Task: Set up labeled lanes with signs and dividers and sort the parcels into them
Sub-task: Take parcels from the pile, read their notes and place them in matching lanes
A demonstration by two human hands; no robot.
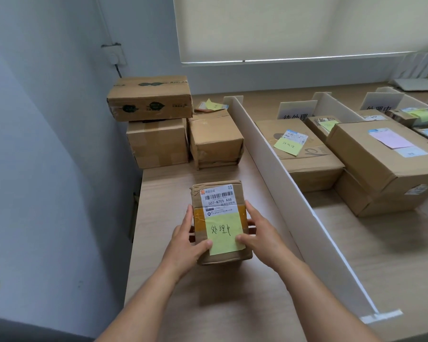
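Both your hands, left hand and right hand, are gripping the small parcel by its sides, thumbs pressing its yellow note, over the bench.

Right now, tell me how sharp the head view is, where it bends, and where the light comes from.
Head view: the held parcel is sharp, its yellow note readable; the far right lane signs are softer. Wide-angle distortion bows the long divider and the wall edges. Soft daylight glows through the blind, with a bright strip under it; shadows are faint, no harsh glare on the table.
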